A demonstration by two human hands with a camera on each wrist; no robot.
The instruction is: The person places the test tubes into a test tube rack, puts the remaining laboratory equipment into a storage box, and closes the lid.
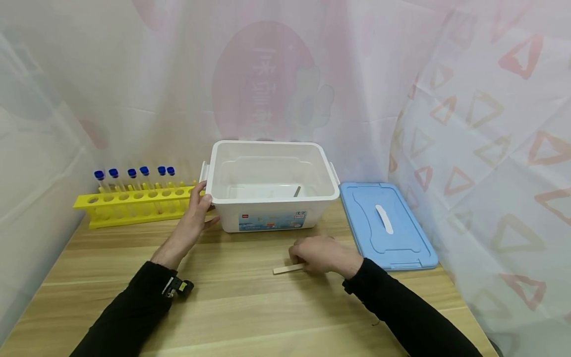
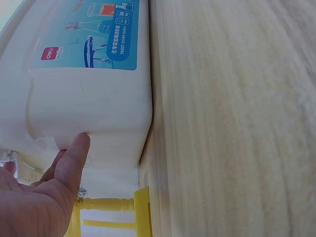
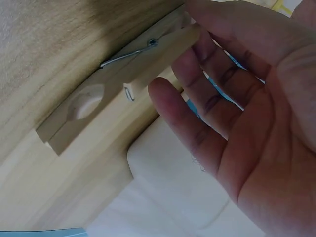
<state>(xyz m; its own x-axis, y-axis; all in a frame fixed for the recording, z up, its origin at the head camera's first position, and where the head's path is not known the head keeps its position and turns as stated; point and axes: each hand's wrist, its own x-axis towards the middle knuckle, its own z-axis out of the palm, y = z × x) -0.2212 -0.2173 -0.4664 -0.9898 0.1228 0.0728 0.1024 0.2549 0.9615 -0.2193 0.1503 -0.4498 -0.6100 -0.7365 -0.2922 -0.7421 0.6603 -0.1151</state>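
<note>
My right hand (image 1: 323, 255) pinches one end of a wooden test tube clamp (image 3: 81, 118) between thumb and fingers, low over the table in front of the box. The clamp has a metal spring and a round notch near its far end. Only its pale tip shows beyond my fingers in the head view. My left hand (image 1: 192, 220) rests against the front left corner of a white plastic box (image 1: 274, 201), fingers by its side handle and largely straight. The left wrist view shows a fingertip touching the wall of the box, whose blue label (image 2: 94, 37) lies beyond.
A yellow rack (image 1: 147, 208) with several blue-capped test tubes (image 1: 132, 173) stands left of the box. To the right lies a blue lid (image 1: 370, 223) with a white handle. Inside the open box is a small dark stick-like piece (image 1: 297, 191). Curtains hang behind the table.
</note>
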